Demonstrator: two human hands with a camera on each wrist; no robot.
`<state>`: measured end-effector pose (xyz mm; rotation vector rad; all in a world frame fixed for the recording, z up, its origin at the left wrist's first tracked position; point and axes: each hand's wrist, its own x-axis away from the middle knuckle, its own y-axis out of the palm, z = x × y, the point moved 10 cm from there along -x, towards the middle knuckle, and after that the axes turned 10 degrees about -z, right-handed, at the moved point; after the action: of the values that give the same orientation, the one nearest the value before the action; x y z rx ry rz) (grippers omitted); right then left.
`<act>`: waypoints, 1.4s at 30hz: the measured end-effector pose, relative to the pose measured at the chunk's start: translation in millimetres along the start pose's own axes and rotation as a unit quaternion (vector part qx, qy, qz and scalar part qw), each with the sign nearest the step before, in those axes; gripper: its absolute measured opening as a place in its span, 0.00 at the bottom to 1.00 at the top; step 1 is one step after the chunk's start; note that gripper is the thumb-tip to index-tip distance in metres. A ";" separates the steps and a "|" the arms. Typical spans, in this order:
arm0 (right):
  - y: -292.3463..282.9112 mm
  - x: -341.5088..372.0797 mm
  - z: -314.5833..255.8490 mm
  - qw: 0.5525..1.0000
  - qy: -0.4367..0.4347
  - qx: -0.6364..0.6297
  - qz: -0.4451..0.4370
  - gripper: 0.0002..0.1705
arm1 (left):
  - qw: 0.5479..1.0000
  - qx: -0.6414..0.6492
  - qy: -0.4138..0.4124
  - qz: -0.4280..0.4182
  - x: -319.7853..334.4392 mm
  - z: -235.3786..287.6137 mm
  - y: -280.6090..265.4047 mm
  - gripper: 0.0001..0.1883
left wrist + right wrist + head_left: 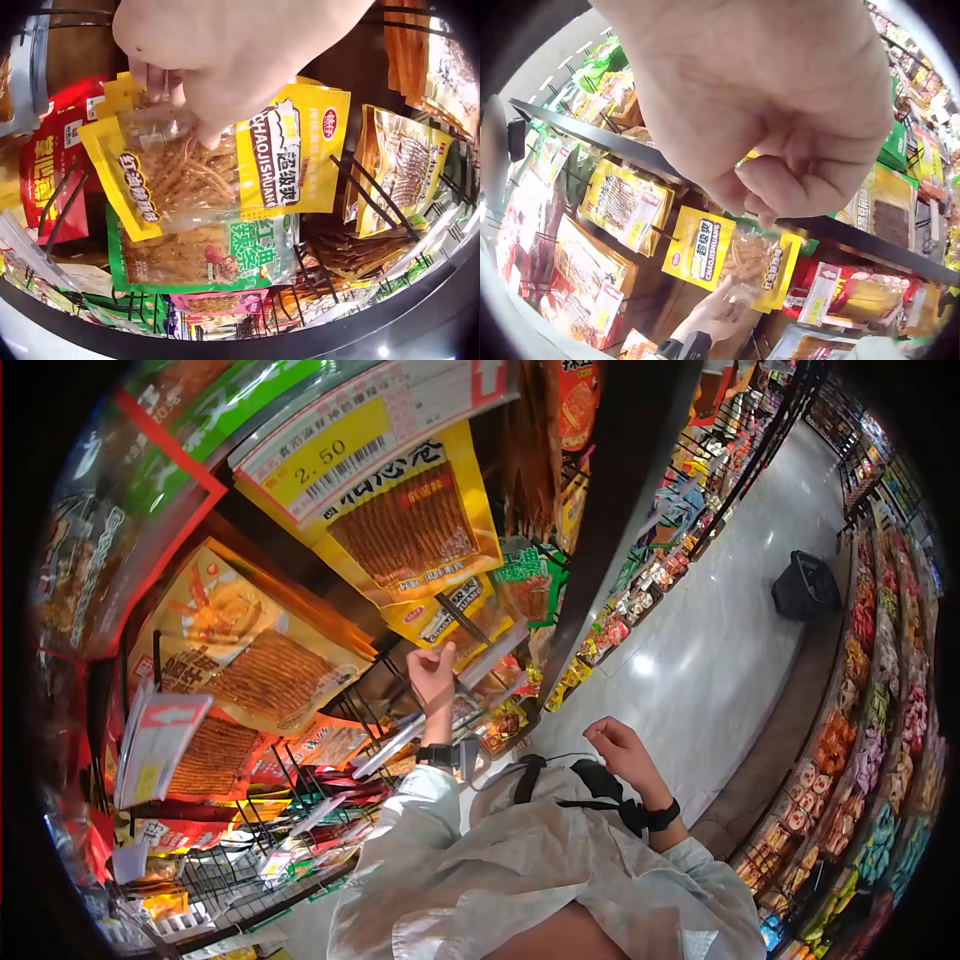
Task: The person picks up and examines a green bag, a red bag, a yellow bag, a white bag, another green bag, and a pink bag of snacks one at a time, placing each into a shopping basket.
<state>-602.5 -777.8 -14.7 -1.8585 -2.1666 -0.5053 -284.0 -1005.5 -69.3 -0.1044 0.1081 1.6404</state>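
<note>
"At the rack in the head view, what are the fingers doing?"

"On the left hand, thumb and fingertips are close together at the lower end of a flat, yellow plastic packet. The right hand is apart from the racks, fingers loosely bent, holding nothing."

"And above the packet?"

"A larger glossy yellow pouch showing ridged brown strips, with a paper price card reading 2.50 across its top."

"What does the left wrist view add?"

"Thumb and bent fingers pinch the crinkled clear film of the packet's window. Thin, oily reddish-brown strands show through it, beside dark lettering on a white panel. Behind lies a green-edged clear packet; slim black metal prongs stand by the yellow end."

"Are all the fingertips visible?"

"No, some are hidden by the hand, so I cannot tell how they all lie."

"The right wrist view?"

"Its near hand has fingers curled loosely inward. Beyond, the yellow packet sits tilted between a smaller-looking gold packet and shiny red packaging, the left hand at its window."
</note>
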 end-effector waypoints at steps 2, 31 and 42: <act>8.2 -19.2 -8.1 1.000 -0.005 0.016 -0.027 0.07 | 0.998 0.014 -0.037 -0.038 9.7 7.8 8.9 0.12; 42.2 -23.6 -4.6 0.936 0.000 -0.055 -0.348 0.15 | 0.958 0.181 -0.217 0.055 248.7 118.0 85.0 0.20; 77.3 18.3 25.4 0.937 0.040 -0.022 -0.345 0.17 | 0.935 0.244 -0.255 0.006 313.3 106.3 70.9 0.24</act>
<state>-528.1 -740.8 -22.6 -1.0117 -2.7294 -0.7398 -377.6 -686.7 -5.2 0.7012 0.1148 1.5594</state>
